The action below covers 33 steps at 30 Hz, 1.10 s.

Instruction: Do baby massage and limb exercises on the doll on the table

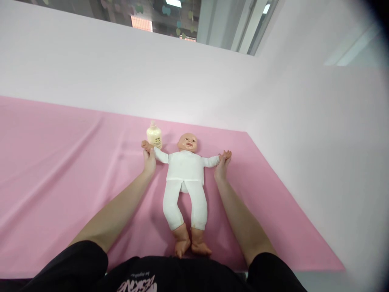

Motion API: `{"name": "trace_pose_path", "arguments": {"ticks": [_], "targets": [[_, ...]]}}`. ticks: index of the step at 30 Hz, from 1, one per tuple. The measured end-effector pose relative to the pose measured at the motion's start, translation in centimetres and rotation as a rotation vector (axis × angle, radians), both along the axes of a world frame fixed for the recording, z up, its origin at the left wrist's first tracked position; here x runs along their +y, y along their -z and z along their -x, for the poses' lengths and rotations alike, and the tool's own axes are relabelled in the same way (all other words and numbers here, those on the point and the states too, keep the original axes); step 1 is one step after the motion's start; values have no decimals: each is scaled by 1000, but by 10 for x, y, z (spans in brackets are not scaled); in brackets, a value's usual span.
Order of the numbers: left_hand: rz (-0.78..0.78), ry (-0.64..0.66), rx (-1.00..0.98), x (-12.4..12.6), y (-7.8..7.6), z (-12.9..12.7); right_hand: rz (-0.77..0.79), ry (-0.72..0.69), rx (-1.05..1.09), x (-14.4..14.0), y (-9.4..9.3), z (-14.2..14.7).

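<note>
A baby doll [186,168] with a white cloth body lies on its back on a pink sheet [75,174]. Its head points away from me and its bare feet towards my body. Both its arms are stretched out sideways. My left hand [149,162] is closed around the doll's wrist on the left side. On the other side my right hand [221,168] grips the doll's other wrist, below its small spread fingers. Just behind the doll's hand on the left stands a bottle [154,136] of pale yellow liquid or lotion, its lower part partly covered.
A white wall [121,73] rises behind the pink surface, and another white wall [319,142] runs along the right. Above the back wall is a window [170,20]. Folds cross the sheet on the left, and its near edge meets my black shirt.
</note>
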<state>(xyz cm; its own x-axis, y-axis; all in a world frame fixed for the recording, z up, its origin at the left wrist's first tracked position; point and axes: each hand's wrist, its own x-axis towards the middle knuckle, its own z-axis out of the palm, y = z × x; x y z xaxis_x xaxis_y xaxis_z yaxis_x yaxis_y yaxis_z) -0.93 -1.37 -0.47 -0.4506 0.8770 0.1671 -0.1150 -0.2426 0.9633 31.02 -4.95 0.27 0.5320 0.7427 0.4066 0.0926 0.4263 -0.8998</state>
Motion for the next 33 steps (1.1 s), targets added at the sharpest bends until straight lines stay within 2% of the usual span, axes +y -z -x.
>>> {"name": "trace_pose_path", "arguments": {"ticks": [3,7,8,10,13,16,21,26,30,33], "targets": [[-163,138,281,-13,-9,-9,-29,-62,-254,-13,-11,18],[-290,431,798,-26,-17,-22,-38,-293,-878,-25,-18,34],[-299,466,889,-28,-18,-25,-30,-315,-986,-26,-19,37],[-307,486,979,-30,-18,-28,-7,-307,-1071,-28,-20,39],[-302,470,964,-31,-19,-29,-7,-296,-1016,-28,-19,40],[-281,421,882,-31,-19,-27,-22,-277,-850,-26,-13,37],[-248,317,581,-28,-14,-24,-10,-160,-348,-17,-8,29],[-124,139,242,-9,1,-12,45,35,10,-5,-6,13],[-27,47,68,3,9,-1,70,72,76,-1,-3,7],[-63,43,107,1,7,0,13,5,-21,-5,-5,12]]}}
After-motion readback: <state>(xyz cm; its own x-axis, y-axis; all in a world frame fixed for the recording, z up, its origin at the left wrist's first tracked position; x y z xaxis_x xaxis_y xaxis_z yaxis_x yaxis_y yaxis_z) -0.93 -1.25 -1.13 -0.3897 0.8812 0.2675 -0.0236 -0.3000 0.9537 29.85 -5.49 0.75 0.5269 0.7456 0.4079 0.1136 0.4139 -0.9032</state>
